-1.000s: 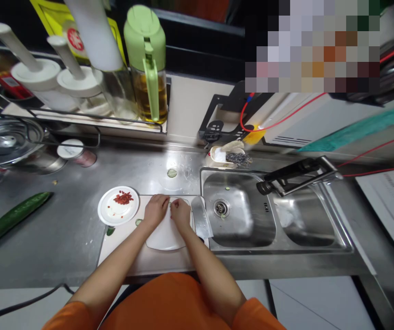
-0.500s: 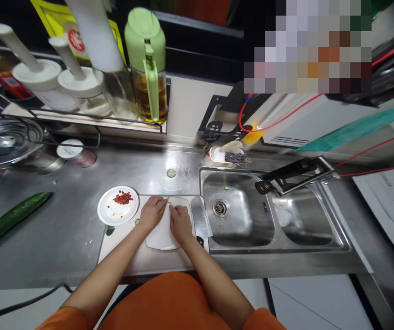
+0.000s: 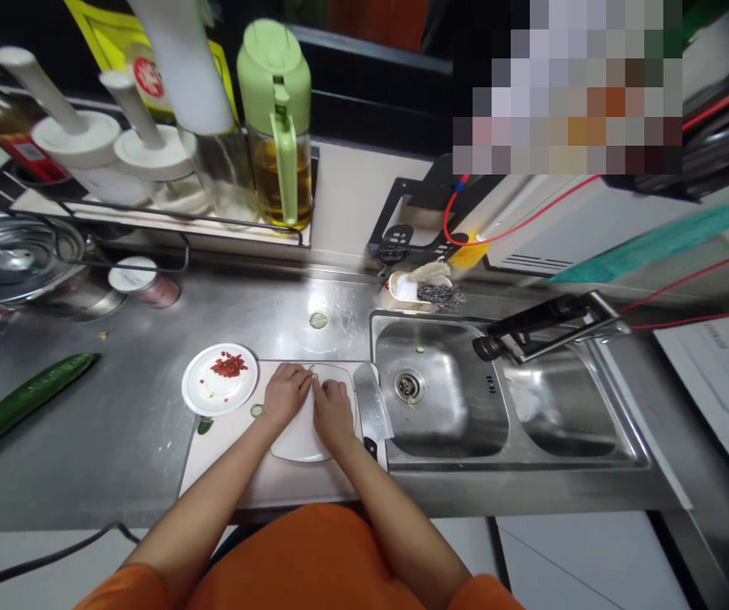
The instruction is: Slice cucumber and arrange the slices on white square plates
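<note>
Steel bench (image 3: pixel 136 440): left hand (image 3: pixel 286 394) and right hand (image 3: pixel 334 413) over a square plate (image 3: pixel 304 436) on a board (image 3: pixel 301 483).
At the plate's far edge a green sliver (image 3: pixel 312 369) shows by the bunched fingers; whether either hand grips it, I cannot tell. Left of the plate, a cucumber slice (image 3: pixel 256 411) and a round dish (image 3: pixel 205 397) with red pieces (image 3: pixel 229 365); right of it, a cleaver (image 3: pixel 374 407), then the sink (image 3: pixel 459 390).

Both arms (image 3: pixel 208 489) outstretched, fingers (image 3: pixel 298 375) curled close together.
</note>
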Action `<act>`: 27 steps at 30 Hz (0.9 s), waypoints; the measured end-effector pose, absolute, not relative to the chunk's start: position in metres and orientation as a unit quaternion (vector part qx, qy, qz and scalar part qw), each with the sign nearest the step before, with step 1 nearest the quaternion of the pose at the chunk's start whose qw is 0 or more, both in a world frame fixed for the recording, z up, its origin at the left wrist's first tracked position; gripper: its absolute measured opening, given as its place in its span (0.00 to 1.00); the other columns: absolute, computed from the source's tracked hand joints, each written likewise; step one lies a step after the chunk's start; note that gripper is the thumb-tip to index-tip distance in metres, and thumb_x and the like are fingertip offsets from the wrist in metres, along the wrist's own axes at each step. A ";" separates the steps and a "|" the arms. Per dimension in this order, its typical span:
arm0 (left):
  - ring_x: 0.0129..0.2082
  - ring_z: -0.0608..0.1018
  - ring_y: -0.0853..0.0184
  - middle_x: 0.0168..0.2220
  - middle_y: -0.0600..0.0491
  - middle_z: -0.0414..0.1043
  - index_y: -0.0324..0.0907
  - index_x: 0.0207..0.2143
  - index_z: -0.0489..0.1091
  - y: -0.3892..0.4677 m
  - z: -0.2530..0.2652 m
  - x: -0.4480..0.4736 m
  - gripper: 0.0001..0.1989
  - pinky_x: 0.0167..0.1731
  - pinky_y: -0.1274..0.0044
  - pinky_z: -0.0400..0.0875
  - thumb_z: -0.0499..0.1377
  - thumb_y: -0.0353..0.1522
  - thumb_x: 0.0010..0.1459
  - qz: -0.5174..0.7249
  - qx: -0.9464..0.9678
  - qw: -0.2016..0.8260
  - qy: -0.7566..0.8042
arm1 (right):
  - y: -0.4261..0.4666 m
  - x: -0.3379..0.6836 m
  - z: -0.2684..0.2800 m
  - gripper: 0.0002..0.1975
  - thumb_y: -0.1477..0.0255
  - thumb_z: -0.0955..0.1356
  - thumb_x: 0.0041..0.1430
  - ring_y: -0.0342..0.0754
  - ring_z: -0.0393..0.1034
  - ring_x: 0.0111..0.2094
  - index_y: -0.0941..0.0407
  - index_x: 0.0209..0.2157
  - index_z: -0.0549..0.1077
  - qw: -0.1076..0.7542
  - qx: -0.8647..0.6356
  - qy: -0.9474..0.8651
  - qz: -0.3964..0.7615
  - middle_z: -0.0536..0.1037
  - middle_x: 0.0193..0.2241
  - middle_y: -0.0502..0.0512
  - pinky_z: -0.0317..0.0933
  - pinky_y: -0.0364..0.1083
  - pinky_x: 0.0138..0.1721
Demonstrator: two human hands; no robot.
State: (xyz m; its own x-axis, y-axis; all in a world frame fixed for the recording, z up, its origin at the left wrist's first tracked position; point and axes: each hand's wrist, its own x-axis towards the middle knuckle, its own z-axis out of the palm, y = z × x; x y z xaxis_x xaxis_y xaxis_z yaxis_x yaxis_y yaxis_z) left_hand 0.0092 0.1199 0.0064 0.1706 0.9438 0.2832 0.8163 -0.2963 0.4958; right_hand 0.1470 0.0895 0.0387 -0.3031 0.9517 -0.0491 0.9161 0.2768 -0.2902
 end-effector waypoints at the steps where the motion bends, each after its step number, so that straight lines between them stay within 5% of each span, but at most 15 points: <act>1: 0.36 0.70 0.65 0.32 0.49 0.72 0.43 0.34 0.75 0.120 0.006 0.010 0.10 0.40 0.71 0.65 0.54 0.33 0.58 0.277 0.755 0.116 0.583 | 0.090 0.147 0.039 0.24 0.82 0.60 0.58 0.52 0.56 0.40 0.57 0.56 0.63 0.064 -0.587 -0.796 0.134 0.68 0.38 0.61 0.56 0.47 0.35; 16: 0.37 0.72 0.64 0.33 0.49 0.73 0.42 0.36 0.74 0.117 0.018 0.010 0.11 0.42 0.70 0.66 0.52 0.33 0.59 0.285 0.732 0.144 0.601 | 0.090 0.149 0.049 0.24 0.81 0.59 0.58 0.52 0.57 0.40 0.56 0.56 0.63 0.079 -0.585 -0.790 0.166 0.68 0.38 0.61 0.57 0.49 0.37; 27: 0.37 0.75 0.64 0.37 0.50 0.75 0.43 0.40 0.73 0.045 0.046 -0.064 0.13 0.39 0.74 0.68 0.52 0.36 0.58 0.276 0.630 0.156 0.709 | 0.060 0.169 0.052 0.15 0.77 0.60 0.60 0.51 0.57 0.39 0.57 0.47 0.70 0.120 -0.572 -0.793 0.171 0.70 0.35 0.59 0.56 0.48 0.41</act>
